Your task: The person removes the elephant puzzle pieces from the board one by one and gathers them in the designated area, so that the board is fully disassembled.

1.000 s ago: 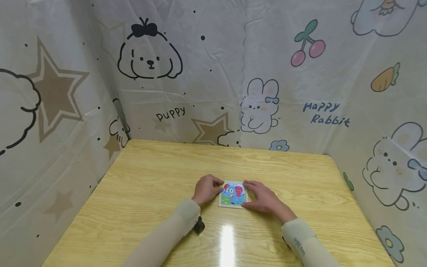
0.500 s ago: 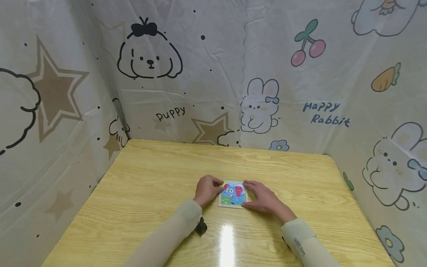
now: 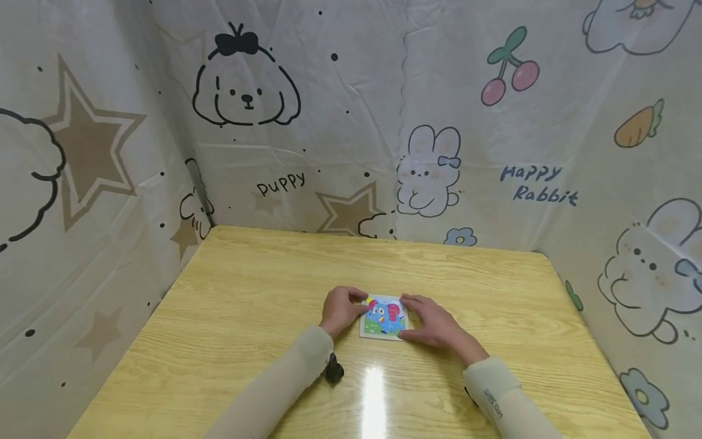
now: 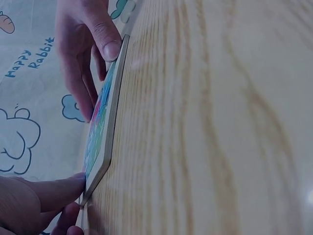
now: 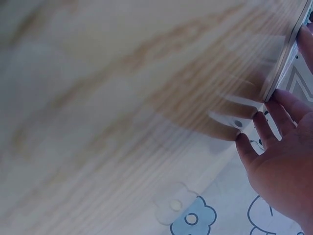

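Observation:
A small square jigsaw puzzle (image 3: 382, 318), a blue elephant picture in a pale wooden frame, lies flat on the wood-grain table. My left hand (image 3: 340, 311) is at its left edge near the far corner, thumb and index finger pinching there; the left wrist view shows these fingertips (image 4: 76, 183) at the board's edge. On the opposite side, my right hand (image 3: 433, 321) spans the right edge, thumb on the near corner and index finger at the far corner. In the right wrist view its other fingertips (image 5: 242, 139) meet the tabletop beyond the frame (image 5: 286, 54).
The glossy wooden table (image 3: 263, 268) extends on all sides of the puzzle. A cartoon-printed curtain (image 3: 351, 122) stands along its back and both sides. A small black device (image 3: 334, 369) sits at the left cuff, just above the tabletop.
The head view has tilted slightly. My left forearm has shifted a little to the right; both hands keep their places on the puzzle, which stays where it was.

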`<state>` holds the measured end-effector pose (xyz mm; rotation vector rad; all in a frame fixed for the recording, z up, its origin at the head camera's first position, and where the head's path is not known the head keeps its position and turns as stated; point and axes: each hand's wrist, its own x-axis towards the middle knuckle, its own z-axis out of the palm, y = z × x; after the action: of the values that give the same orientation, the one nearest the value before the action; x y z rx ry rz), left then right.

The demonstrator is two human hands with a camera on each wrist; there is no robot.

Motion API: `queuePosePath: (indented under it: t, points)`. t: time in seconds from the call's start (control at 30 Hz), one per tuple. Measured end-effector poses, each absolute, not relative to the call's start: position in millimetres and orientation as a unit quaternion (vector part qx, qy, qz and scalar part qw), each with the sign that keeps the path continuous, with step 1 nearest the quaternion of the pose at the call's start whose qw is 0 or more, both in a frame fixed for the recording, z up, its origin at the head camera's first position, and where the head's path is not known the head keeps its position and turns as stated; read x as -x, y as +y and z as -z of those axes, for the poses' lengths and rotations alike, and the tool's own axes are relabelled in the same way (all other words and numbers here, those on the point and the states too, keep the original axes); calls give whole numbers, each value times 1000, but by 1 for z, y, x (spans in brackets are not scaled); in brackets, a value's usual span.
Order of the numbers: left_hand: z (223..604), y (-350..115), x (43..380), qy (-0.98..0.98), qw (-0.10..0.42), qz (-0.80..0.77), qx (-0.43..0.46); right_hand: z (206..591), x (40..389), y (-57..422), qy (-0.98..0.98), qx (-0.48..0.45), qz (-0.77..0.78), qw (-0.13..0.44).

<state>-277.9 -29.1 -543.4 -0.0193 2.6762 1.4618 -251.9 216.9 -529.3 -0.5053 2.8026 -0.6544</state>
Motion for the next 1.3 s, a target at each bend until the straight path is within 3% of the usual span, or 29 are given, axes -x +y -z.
queuePosePath:
  t: [0.87,1.3]
  points:
    - [546,-32,282,873,29,-483,-61,533,253,218,951,173,232,109]
    - [542,-38,290,875,68,-464,-118,533,254,218,952,174,227,107]
